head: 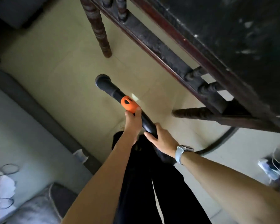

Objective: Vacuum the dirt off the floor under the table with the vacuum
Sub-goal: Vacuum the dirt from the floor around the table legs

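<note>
A: With both forearms reaching forward and down, how placed on the vacuum wand?

B: Left hand further forward, fingers curled round the tube just behind the orange collar, thumb tip against the collar's edge. Right hand just behind, fingers and thumb wrapped round the black curved handle; pale watch on that wrist.

A: And pointing which way?

B: Long axis running away from the fingers, forward and to the left, sloping down. Round nozzle mouth well ahead of the left fingertips, at or just above the tiled floor; contact impossible to tell. Beyond the nozzle, one turned table leg; right of the fingers, another leg and the dark table. Hose trailing off behind the right wrist, along the floor.
</note>
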Motion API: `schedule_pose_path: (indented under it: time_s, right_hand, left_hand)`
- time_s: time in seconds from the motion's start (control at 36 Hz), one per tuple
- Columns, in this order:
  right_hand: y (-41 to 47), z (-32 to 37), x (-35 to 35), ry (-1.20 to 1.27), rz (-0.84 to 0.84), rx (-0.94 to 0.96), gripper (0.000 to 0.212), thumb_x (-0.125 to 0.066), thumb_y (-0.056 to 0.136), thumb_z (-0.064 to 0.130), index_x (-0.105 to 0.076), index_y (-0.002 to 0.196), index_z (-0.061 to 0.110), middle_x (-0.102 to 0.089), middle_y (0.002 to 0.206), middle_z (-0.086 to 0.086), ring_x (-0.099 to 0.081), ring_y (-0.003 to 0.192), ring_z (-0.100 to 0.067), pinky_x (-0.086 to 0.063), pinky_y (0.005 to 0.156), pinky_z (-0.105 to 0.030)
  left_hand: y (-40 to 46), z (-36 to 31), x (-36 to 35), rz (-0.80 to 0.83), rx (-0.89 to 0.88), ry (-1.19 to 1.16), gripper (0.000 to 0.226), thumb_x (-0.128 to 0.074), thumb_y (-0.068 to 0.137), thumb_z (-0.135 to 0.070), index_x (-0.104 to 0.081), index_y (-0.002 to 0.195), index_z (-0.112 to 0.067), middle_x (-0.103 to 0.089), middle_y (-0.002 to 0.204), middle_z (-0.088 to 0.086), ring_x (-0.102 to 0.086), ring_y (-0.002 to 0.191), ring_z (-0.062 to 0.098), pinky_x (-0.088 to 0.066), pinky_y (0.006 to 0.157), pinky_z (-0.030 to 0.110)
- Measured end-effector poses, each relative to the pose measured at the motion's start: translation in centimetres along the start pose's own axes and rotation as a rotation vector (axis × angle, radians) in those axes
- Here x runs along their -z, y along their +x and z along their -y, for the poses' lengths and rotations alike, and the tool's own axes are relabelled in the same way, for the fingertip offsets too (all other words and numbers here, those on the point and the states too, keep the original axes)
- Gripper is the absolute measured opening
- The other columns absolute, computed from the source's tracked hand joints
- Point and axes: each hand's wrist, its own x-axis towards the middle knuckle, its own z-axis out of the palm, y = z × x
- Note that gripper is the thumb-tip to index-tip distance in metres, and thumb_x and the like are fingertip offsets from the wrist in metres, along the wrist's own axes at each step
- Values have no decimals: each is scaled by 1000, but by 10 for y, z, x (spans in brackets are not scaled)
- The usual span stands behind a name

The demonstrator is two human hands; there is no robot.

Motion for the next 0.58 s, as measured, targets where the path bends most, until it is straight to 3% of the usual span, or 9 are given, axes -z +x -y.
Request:
schedule_pose_path:
  time_s: [0.17,0.36,0.47,0.58]
  right_hand:
    - [-92,-17,14,-58,-43,-38,43,-50,94,47,-42,109,7,-58,77,-8,-61,73,-35,-37,57,-33]
    - [-173,-66,12,-7,-141,-131,48,-48,92,52,-42,114,10,-62,82,-9,-64,76,-34,-37,58,-31]
    - [-213,-104,13,60,-183,-183,46,-49,93,50,-41,116,12,-66,89,-9,-65,80,-31,-40,61,-31]
    - [-249,-151,15,146,-216,-259,38,-48,93,50,-41,110,16,-63,94,-3,-64,82,-27,-40,66,-28]
  left_hand:
    - [-85,17,-15,79,7,56,36,-41,100,-36,-37,123,-8,-54,123,11,-54,114,27,-42,104,46]
    - [-150,50,-56,199,45,132,34,-43,100,-35,-36,126,-14,-53,123,8,-54,116,29,-41,105,49]
    - [-183,74,-91,251,71,147,36,-44,101,-28,-36,129,-7,-55,103,4,-57,95,22,-48,94,43]
    - [-215,96,-137,332,133,157,40,-41,102,-23,-34,137,-4,-50,129,13,-54,106,25,-47,89,38]
